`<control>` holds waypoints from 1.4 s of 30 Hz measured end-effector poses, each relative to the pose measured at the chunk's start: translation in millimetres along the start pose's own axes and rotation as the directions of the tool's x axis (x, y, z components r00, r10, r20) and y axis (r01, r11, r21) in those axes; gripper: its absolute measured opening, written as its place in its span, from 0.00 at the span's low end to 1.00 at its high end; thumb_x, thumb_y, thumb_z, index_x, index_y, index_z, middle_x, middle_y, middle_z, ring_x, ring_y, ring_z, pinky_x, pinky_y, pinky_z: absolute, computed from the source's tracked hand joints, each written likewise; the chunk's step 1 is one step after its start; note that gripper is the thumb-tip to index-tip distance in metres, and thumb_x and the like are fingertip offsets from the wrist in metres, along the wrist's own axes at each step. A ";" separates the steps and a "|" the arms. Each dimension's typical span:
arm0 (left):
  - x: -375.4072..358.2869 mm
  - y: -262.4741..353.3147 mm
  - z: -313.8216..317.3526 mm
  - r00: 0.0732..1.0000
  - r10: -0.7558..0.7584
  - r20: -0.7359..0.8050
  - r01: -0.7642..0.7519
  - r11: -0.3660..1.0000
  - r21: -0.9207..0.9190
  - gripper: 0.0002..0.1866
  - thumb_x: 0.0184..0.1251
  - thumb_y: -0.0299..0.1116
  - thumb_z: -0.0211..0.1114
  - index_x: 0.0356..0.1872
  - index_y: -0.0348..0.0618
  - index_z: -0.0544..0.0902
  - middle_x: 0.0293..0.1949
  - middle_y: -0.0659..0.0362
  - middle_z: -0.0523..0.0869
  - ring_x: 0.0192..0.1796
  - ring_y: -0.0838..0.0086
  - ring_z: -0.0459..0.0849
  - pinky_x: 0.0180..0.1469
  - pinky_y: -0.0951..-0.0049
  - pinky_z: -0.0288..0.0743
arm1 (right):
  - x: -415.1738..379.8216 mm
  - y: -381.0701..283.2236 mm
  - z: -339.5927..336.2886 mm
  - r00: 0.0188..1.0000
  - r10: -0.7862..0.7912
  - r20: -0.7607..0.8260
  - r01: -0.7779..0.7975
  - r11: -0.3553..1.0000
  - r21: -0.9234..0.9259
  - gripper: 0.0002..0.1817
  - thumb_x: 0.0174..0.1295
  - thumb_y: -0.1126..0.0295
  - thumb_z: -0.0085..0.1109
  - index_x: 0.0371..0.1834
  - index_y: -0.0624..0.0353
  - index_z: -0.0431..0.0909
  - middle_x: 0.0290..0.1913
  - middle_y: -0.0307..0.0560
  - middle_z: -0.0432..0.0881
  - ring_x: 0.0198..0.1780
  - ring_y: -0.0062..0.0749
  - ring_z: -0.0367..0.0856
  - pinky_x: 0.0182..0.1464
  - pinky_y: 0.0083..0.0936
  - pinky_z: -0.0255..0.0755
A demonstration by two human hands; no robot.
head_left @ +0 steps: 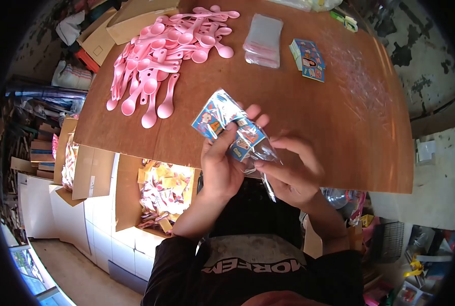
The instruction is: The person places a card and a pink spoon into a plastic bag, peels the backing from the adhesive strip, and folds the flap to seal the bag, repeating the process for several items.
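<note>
My left hand [221,171] is closed around a blue printed card [207,120], its thumb pressed on the front. The card sits in a shiny clear plastic bag [264,152] that reaches past the card's lower right end. My right hand [296,176] has its fingers bent around that loose end of the bag, thumb on the near side and forefinger on the far side. Beyond the hands lies a big heap of pink plastic spoons [156,43]. A stack of clear bags [263,41] and a stack of blue printed cards [309,59] lie further back.
Loose clear plastic [360,81] is scattered on the right of the brown table [212,76]. A green cutter [344,21] lies at the far edge. Below the table's front left, a cardboard box [128,194] holds many packed items; another box [92,171] stands beside it.
</note>
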State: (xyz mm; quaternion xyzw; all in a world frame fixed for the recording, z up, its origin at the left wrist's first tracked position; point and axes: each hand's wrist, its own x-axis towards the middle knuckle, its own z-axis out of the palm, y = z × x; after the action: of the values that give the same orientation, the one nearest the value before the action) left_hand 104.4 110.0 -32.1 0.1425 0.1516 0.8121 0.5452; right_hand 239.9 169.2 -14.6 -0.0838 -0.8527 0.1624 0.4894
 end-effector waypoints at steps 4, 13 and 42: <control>-1.7 38.0 -11.8 0.978 0.209 0.009 -0.206 0.971 -0.118 0.21 0.72 0.32 0.48 0.63 0.39 0.62 0.61 0.45 0.72 0.63 0.53 0.71 0.66 0.50 0.64 | -1.3 -4.7 -15.3 0.988 -0.022 0.151 0.001 0.991 0.136 0.17 0.42 0.76 0.71 0.38 0.49 0.85 0.43 0.45 0.79 0.43 0.40 0.78 0.42 0.30 0.74; -11.1 72.7 -28.7 0.879 0.467 -0.094 -0.462 0.884 0.073 0.24 0.73 0.35 0.46 0.66 0.39 0.59 0.61 0.45 0.72 0.60 0.54 0.75 0.62 0.50 0.69 | 72.7 8.9 4.0 0.951 0.075 0.300 -0.096 0.994 0.059 0.08 0.49 0.78 0.65 0.34 0.55 0.83 0.31 0.42 0.80 0.32 0.33 0.78 0.34 0.27 0.72; 17.9 46.0 -22.0 0.953 0.199 -0.228 -0.261 0.923 -0.283 0.16 0.73 0.31 0.43 0.57 0.33 0.66 0.57 0.46 0.74 0.60 0.54 0.74 0.65 0.51 0.66 | 74.5 70.2 -51.3 0.464 0.494 0.735 -0.811 0.571 0.128 0.34 0.56 0.76 0.61 0.66 0.56 0.57 0.37 0.50 0.82 0.38 0.30 0.83 0.44 0.25 0.75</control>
State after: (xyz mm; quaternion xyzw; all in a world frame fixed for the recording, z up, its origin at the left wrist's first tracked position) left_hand 50.3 108.1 -32.5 -0.0082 0.0570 0.8943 0.4437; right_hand 245.2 267.2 44.4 -0.2367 -0.7911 0.5591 0.0744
